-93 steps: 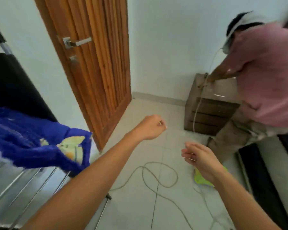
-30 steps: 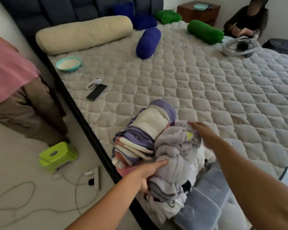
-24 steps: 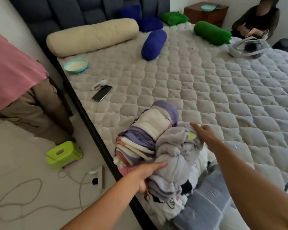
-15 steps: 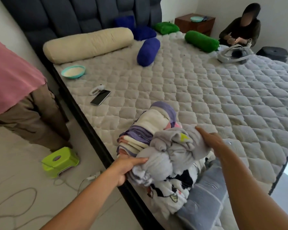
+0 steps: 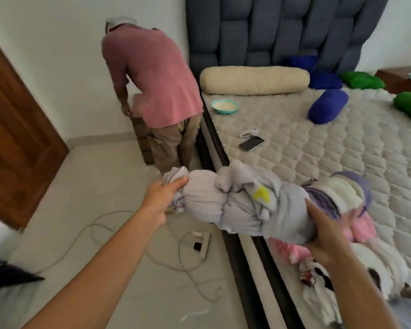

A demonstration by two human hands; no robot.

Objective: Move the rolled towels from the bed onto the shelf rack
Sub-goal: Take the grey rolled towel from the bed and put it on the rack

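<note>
A moment ago the pale grey rolled towel [image 5: 244, 205] lay on the pile at the edge of the bed. Now it is up in the air, lifted off the pile and held sideways over the edge of the quilted grey mattress [image 5: 342, 148] and the pale tiled floor [image 5: 100, 200]. The view has also swung left, toward the room. That looks like the start of the carry to the shelf rack, which may be the dark thing at the bottom left corner, but I cannot tell.

The left hand [image 5: 163, 200] grips the bunched left end of the towel, with fingers curled tight around it. The right hand [image 5: 328, 241] holds the right end from below, fingers wrapped up the side.

Just behind that hand, the striped purple and white rolled towel [image 5: 337, 193] sits on the bed with pink and white cloth [image 5: 363, 231] under it. So more rolls are waiting.
</note>
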